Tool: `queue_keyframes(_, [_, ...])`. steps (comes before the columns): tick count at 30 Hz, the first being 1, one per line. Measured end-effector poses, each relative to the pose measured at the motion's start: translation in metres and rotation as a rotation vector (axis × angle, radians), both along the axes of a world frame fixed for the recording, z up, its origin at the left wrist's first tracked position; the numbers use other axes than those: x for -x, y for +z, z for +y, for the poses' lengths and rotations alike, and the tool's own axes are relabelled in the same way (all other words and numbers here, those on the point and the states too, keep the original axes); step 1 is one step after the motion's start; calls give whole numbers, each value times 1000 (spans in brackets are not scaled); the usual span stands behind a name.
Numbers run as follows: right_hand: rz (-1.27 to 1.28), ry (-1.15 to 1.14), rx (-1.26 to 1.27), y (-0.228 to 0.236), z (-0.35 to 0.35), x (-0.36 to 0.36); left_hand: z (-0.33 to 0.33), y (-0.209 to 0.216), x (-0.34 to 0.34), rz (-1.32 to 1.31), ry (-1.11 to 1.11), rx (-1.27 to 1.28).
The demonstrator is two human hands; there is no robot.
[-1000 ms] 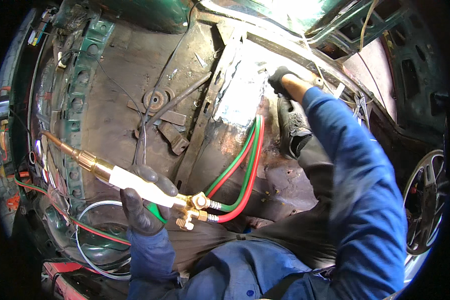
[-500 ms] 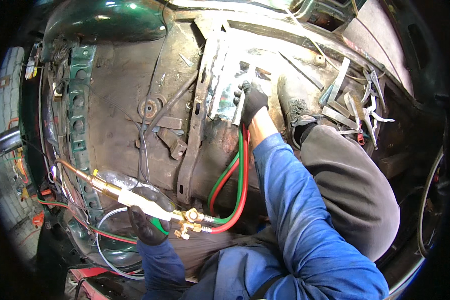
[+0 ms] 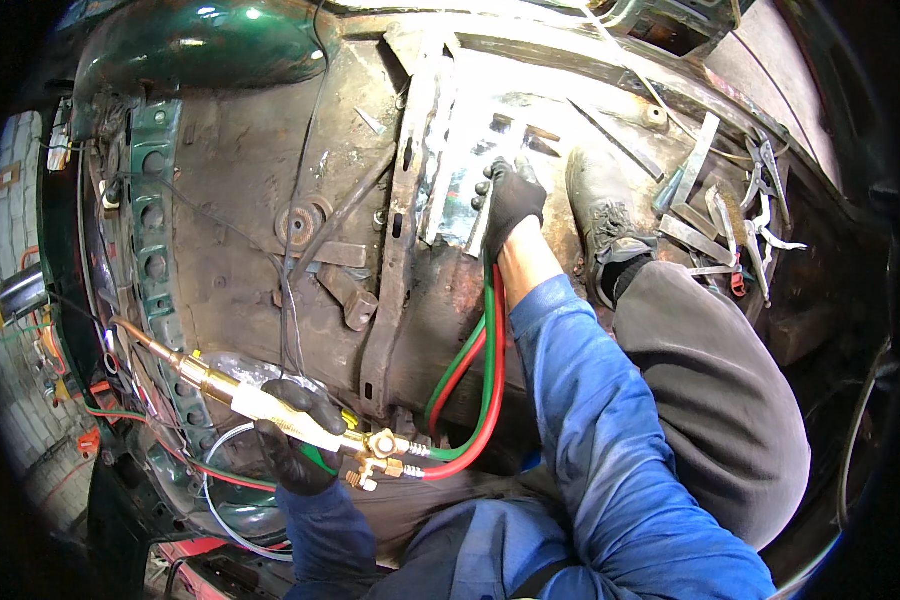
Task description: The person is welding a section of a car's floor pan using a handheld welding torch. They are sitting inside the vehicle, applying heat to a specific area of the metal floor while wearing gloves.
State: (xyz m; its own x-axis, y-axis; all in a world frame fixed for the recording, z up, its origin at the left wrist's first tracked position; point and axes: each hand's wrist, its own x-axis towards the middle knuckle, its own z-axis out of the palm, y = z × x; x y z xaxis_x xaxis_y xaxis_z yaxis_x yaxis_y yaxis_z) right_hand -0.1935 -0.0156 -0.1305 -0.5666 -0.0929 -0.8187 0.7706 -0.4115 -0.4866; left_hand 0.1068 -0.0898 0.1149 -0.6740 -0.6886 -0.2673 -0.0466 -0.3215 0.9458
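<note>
My left hand (image 3: 305, 430), in a black glove, is closed around the white grip of a brass gas torch (image 3: 205, 375). The torch's copper tip points up and left; two brass valves (image 3: 378, 450) sit at its rear, with a green and a red hose (image 3: 492, 370) joined there. Farther ahead, my black-gloved right hand (image 3: 513, 205) is closed on a pale bar-shaped tool (image 3: 480, 228) over a bright metal sheet (image 3: 457, 215) on the floor pan. One end of the tool shows below the fist; glare blurs what lies beyond it.
A ridged metal crossmember (image 3: 395, 240) runs along the pan left of the sheet. My boot (image 3: 600, 205) stands right of my right hand. Farther right lie locking pliers (image 3: 765, 210), a wire brush (image 3: 722, 215) and metal strips (image 3: 695, 240). A round disc (image 3: 300, 225) lies left.
The view has shifted slightly, moving the right-side things a little rightward. My left fingers now lie farther over the torch grip. My right hand stays over the sheet with the tool.
</note>
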Motion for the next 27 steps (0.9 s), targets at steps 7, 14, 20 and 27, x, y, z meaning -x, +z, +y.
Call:
queue_keyframes(7, [26, 234, -1, 1, -4, 1, -3, 2, -6, 65, 2, -59])
queue_keyframes(14, [52, 204, -26, 9, 3, 2, 0, 2, 5, 33, 3, 57])
queue_keyframes(20, [46, -33, -51, -11, -7, -7, -5, 1, -3, 141, -76, 2])
queue_keyframes(27, [53, 299, -21, 21, -3, 1, -4, 0, -2, 131, -60, -15])
